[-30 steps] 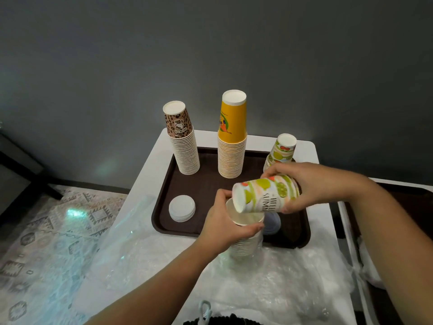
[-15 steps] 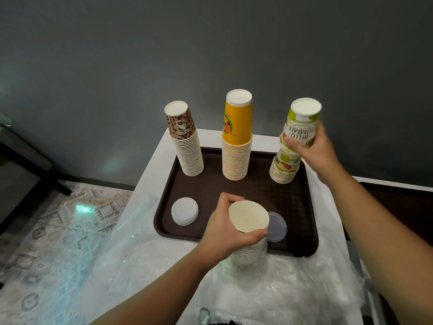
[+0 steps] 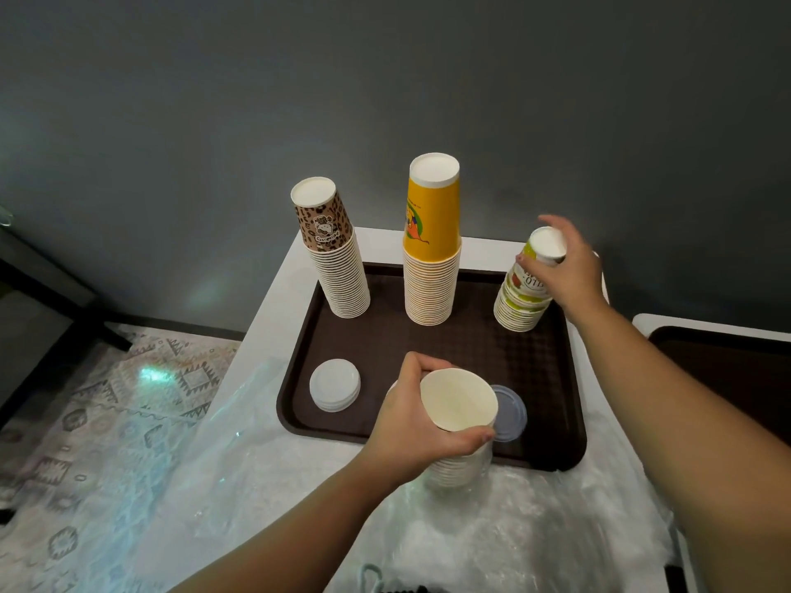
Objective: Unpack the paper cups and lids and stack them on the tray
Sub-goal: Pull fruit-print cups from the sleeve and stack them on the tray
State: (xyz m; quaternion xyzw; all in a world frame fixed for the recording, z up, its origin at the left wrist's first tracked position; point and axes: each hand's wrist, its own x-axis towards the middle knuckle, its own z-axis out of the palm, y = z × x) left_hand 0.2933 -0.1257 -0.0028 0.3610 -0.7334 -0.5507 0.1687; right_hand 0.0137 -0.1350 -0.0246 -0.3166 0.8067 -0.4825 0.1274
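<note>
Paper cups, nested upside down, stand in three stacks along the far edge of a brown tray [image 3: 299, 378]: a leopard-print stack [image 3: 338, 258] at left, a yellow stack [image 3: 432, 250] in the middle, and a green fruit-print stack [image 3: 524, 293] at right. The right hand [image 3: 571, 267] grasps the top cup of the fruit-print stack, fingers curled round it. The left hand [image 3: 421, 425] grips a mouth-up stack of cups [image 3: 460, 430] with plain white interiors, at the tray's near edge above crumpled clear plastic wrap [image 3: 492, 541]. On the tray lie a pile of white lids [image 3: 334, 385] and a clear lid [image 3: 509, 413].
</note>
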